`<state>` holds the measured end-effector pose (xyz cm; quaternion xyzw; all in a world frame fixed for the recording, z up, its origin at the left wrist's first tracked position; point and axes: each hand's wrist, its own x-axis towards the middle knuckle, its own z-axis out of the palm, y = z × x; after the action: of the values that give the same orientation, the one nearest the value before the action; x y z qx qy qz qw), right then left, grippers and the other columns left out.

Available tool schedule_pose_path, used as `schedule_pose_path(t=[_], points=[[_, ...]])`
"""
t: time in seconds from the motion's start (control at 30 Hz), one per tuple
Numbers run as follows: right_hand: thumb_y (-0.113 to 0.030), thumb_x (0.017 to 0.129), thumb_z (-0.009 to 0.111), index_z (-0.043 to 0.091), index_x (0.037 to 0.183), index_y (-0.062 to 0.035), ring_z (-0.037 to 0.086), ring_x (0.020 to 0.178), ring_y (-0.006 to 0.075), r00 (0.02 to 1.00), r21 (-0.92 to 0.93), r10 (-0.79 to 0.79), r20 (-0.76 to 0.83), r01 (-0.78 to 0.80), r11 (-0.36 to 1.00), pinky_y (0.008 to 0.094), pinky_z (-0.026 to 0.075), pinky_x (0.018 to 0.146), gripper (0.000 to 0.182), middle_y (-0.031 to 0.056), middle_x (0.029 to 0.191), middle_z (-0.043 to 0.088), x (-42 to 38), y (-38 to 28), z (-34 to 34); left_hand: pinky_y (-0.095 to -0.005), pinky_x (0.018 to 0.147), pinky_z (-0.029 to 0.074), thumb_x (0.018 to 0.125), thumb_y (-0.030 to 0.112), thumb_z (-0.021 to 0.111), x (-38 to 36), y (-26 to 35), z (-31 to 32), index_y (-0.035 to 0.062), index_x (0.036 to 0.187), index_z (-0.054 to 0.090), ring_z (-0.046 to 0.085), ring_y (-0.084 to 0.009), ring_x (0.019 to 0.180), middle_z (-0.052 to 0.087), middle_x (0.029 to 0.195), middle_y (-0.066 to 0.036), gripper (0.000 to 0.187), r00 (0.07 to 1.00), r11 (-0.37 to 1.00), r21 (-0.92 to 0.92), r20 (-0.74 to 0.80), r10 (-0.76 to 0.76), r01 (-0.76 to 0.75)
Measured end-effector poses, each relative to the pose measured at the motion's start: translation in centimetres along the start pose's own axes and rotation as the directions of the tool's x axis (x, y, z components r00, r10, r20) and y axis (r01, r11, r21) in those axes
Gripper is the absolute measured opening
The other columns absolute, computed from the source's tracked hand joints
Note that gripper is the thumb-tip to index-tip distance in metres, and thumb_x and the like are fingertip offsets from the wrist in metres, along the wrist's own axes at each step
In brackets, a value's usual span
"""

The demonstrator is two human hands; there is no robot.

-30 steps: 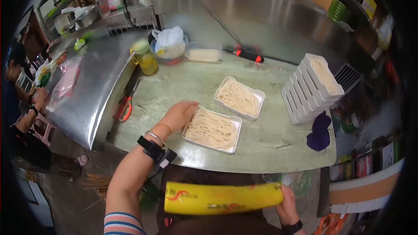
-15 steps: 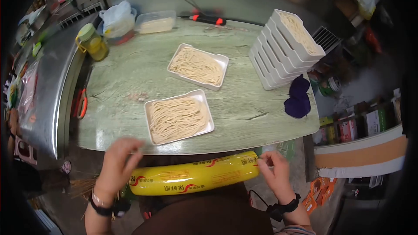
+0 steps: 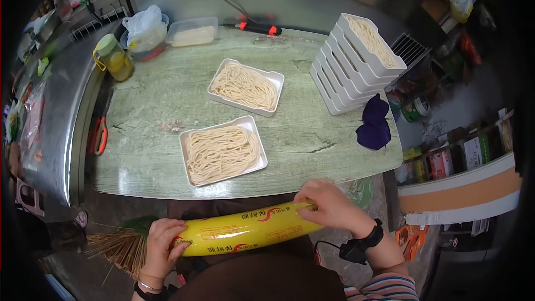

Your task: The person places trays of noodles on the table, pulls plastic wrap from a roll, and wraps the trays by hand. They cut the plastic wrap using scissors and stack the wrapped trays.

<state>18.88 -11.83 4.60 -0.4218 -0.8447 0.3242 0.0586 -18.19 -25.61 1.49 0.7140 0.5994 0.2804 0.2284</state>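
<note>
A yellow plastic-wrapped roll (image 3: pixel 245 227) with printed lettering lies across my lap, below the table's front edge. My left hand (image 3: pixel 166 241) is closed on its left end, fingers curled on the wrapping. At its right end, my right hand (image 3: pixel 323 203) pinches the wrapping from above. On the table, a white tray of noodles (image 3: pixel 223 153) sits near the front edge. Behind it is a second white tray of noodles (image 3: pixel 246 86).
The green table (image 3: pixel 301 150) also bears a stack of white trays (image 3: pixel 356 67), a purple cloth item (image 3: pixel 374 122), a bottle (image 3: pixel 114 58), a clear container (image 3: pixel 193 32), a bagged bowl (image 3: pixel 146 30) and a black-and-red tool (image 3: pixel 259 28). Orange-handled scissors (image 3: pixel 101 136) lie at left.
Both hands have closed on the roll's ends; the right one has moved left and up onto its end. The roll has tilted slightly and shifted, and the camera view has moved a little.
</note>
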Motion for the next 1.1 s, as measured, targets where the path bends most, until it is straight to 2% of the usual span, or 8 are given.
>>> schedule_pose_path(t=[0.17, 0.27, 0.33, 0.47, 0.7, 0.87, 0.93, 1.1], points=[[-0.016, 0.081, 0.065, 0.06, 0.09, -0.0062, 0.056, 0.083, 0.0275, 0.998, 0.067, -0.062, -0.002, 0.062, 0.996, 0.0364, 0.044, 0.075, 0.014, 0.0076, 0.082, 0.056, 0.2, 0.5, 0.0, -0.0416, 0.09, 0.044, 0.07, 0.017, 0.074, 0.3, -0.4, -0.7, 0.0056, 0.103, 0.062, 0.055, -0.0337, 0.104, 0.061, 0.11, -0.013, 0.037, 0.998, 0.999, -0.035, 0.06, 0.0, 0.002], [-0.014, 0.085, 0.06, 0.058, 0.091, -0.0039, 0.059, 0.081, 0.0292, 0.998, 0.222, 0.045, 0.036, -0.052, 0.974, 0.037, 0.047, 0.072, 0.011, 0.0106, 0.082, 0.059, -0.5, -1.9, -1.7, -0.0413, 0.095, 0.043, 0.067, 0.017, 0.079, 3.4, -0.3, -2.4, 0.0054, 0.113, 0.058, 0.052, -0.0358, 0.112, 0.056, 0.12, -0.015, 0.053, 0.997, 0.996, -0.06, -0.038, -0.067, 0.065], [-0.013, 0.088, 0.059, 0.057, 0.093, -0.0027, 0.062, 0.075, 0.0246, 0.935, 0.498, 0.259, 0.242, -0.349, 0.794, 0.0324, 0.048, 0.067, 0.012, 0.0095, 0.08, 0.06, -1.3, -3.3, -2.0, -0.0429, 0.102, 0.038, 0.062, 0.023, 0.084, 7.3, 0.5, -3.5, 0.0057, 0.128, 0.048, 0.045, -0.0381, 0.121, 0.047, 0.131, -0.019, 0.078, 0.995, 1.0, 0.009, -0.095, -0.025, 0.026], [-0.013, 0.086, 0.063, 0.058, 0.099, -0.0012, 0.061, 0.072, 0.0208, 0.975, 0.39, 0.162, 0.149, -0.209, 0.897, 0.0302, 0.048, 0.065, 0.018, 0.0088, 0.078, 0.059, -1.9, -3.6, -1.5, -0.0452, 0.107, 0.031, 0.049, 0.037, 0.09, 14.8, 1.0, -3.0, 0.0072, 0.142, 0.03, 0.036, -0.0417, 0.128, 0.035, 0.138, -0.026, 0.115, 0.985, 0.944, 0.281, 0.077, 0.155, -0.17], [-0.009, 0.077, 0.072, 0.068, 0.095, -0.007, 0.055, 0.066, 0.0197, 1.0, 0.229, -0.026, -0.012, 0.028, 0.973, 0.0301, 0.044, 0.058, 0.018, 0.005, 0.07, 0.053, -1.6, -3.5, 1.2, -0.0463, 0.108, 0.03, 0.046, 0.041, 0.089, 16.8, -0.5, -0.7, 0.0085, 0.145, 0.026, 0.036, -0.0426, 0.127, 0.033, 0.14, -0.025, 0.122, 0.936, 0.954, 0.197, 0.314, 0.158, -0.227], [-0.009, 0.078, 0.07, 0.07, 0.09, -0.0082, 0.058, 0.069, 0.0218, 0.995, 0.329, -0.097, -0.02, 0.098, 0.939, 0.0314, 0.046, 0.06, 0.012, 0.0056, 0.076, 0.058, -2.5, -2.7, 1.1, -0.0455, 0.099, 0.038, 0.064, 0.032, 0.082, 13.9, 4.0, -1.4, 0.008, 0.132, 0.045, 0.049, -0.0378, 0.114, 0.05, 0.127, -0.018, 0.08, 0.91, 0.907, 0.131, 0.172, 0.377, -0.4], [-0.009, 0.078, 0.07, 0.07, 0.09, -0.0079, 0.058, 0.069, 0.0217, 0.994, 0.344, -0.104, -0.017, 0.103, 0.933, 0.0311, 0.046, 0.06, 0.012, 0.0057, 0.076, 0.058, -2.7, -2.7, 1.0, -0.0403, 0.087, 0.046, 0.072, 0.025, 0.075, 12.4, 5.5, 1.1, 0.006, 0.111, 0.06, 0.057, -0.0299, 0.101, 0.058, 0.112, -0.011, 0.046, 0.818, 0.872, -0.108, 0.307, 0.487, -0.478], [-0.007, 0.077, 0.071, 0.07, 0.09, -0.007, 0.058, 0.068, 0.0213, 0.986, 0.359, -0.162, -0.029, 0.162, 0.919, 0.0302, 0.045, 0.06, 0.012, 0.0062, 0.075, 0.058, -3.1, -2.9, 0.7, -0.039, 0.076, 0.049, 0.082, 0.019, 0.063, 10.7, 5.7, 6.4, 0.0032, 0.096, 0.058, 0.059, -0.0304, 0.09, 0.058, 0.097, -0.012, 0.022, 0.731, 0.811, -0.22, 0.353, 0.584, -0.542]])
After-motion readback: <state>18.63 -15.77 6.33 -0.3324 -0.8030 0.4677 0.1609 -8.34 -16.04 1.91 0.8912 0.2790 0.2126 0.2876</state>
